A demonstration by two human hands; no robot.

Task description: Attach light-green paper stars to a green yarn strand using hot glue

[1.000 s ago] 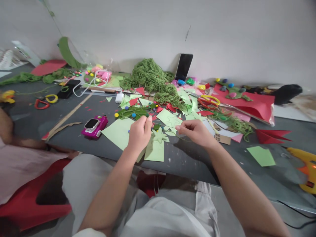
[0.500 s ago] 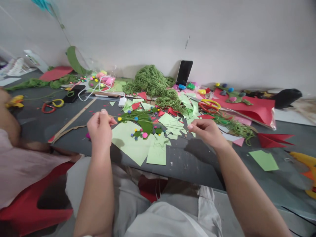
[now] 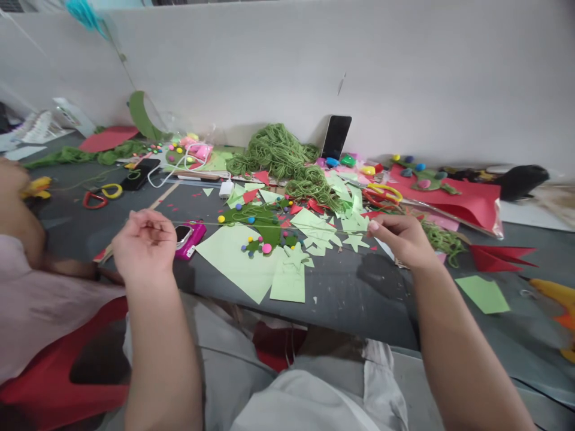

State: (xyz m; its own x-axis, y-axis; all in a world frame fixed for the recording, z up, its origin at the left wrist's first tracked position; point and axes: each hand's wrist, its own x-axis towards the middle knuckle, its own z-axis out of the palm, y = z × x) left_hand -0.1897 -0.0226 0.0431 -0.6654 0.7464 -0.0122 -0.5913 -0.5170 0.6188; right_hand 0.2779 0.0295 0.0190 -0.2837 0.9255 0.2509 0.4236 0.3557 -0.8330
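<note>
A thin strand of green yarn (image 3: 206,224) runs nearly straight across between my two hands above the table. My left hand (image 3: 144,245) has its fingers curled with the yarn at them. At the other end, my right hand (image 3: 399,239) pinches the yarn between thumb and fingertips. Below the strand lie a dark green felt piece (image 3: 265,226) with coloured pom-poms, a large pale green paper sheet (image 3: 242,263) and a smaller pale green card (image 3: 287,281). A pale green star (image 3: 295,258) rests on that card. A magenta device (image 3: 192,239) sits beside my left hand.
Behind is a heap of green yarn (image 3: 281,149) and a leaning phone (image 3: 336,137). Scissors (image 3: 381,194) lie right of centre, another pair (image 3: 103,196) at left. A yellow glue gun (image 3: 557,305) is at far right. Another person's arm (image 3: 22,215) rests at left.
My hands have moved apart, the left to the left and the right to the right, with a longer stretch of yarn between them. The magenta device has come into view.
</note>
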